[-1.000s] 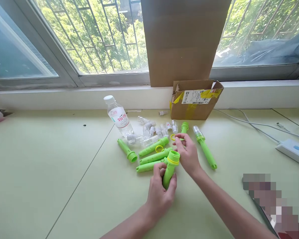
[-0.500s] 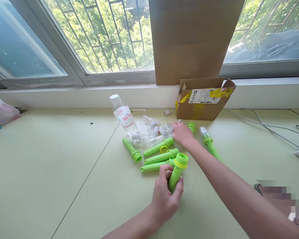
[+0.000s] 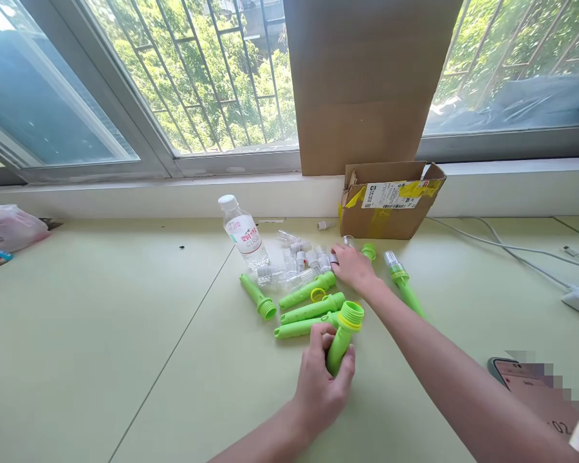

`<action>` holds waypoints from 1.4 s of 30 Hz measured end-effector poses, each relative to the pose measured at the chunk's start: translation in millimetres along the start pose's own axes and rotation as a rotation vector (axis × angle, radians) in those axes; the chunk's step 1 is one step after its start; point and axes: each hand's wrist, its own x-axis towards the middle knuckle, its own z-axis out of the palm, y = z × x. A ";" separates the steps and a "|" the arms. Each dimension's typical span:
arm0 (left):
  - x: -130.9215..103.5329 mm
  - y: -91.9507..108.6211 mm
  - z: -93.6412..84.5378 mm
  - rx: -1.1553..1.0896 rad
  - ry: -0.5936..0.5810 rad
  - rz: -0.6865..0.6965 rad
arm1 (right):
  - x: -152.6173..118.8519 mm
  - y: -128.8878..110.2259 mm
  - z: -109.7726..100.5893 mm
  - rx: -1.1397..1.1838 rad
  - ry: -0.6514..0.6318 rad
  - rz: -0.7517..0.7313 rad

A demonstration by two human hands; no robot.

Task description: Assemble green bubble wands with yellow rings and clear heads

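Observation:
My left hand (image 3: 321, 379) grips a green tube (image 3: 340, 347) with its threaded mouth up and a yellow ring (image 3: 350, 323) around the neck. My right hand (image 3: 351, 265) reaches into the right end of a pile of clear plastic caps (image 3: 296, 270); its fingers bend down over a cap, and what they pinch is too small to make out. Several green tubes (image 3: 311, 310) lie left of the held one, with a loose yellow ring (image 3: 318, 294) among them. One green tube (image 3: 258, 297) lies apart at the left. A green tube with a clear cap (image 3: 405, 283) rests right of my right hand.
A water bottle (image 3: 245, 236) stands behind the caps. An open cardboard box (image 3: 386, 222) is at the wall, near a small white-ended piece (image 3: 325, 225). White cables (image 3: 511, 245) and a phone (image 3: 531, 392) are at the right, a plastic bag (image 3: 12, 228) at the far left.
The view has shifted slightly, showing more of the phone. My right hand stays at the caps with its fingers a little more bent. My left hand holds the same tube in nearly the same place.

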 end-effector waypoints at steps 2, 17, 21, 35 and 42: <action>0.1 0.0 0.0 0.017 0.004 0.006 | -0.9 0.6 1.2 0.032 0.004 0.012; 0.2 -1.0 -0.1 0.042 0.013 -0.028 | -77.5 -2.8 -18.7 1.036 0.345 0.176; 2.1 3.1 -1.1 0.049 -0.023 -0.041 | -118.5 -3.3 -23.2 1.213 0.405 0.194; 6.7 11.4 -4.9 0.190 -0.170 0.036 | -148.2 -10.6 -14.6 1.349 0.402 0.194; 5.5 11.1 -5.1 0.169 -0.159 -0.018 | -144.9 -3.5 -10.9 1.401 0.314 0.205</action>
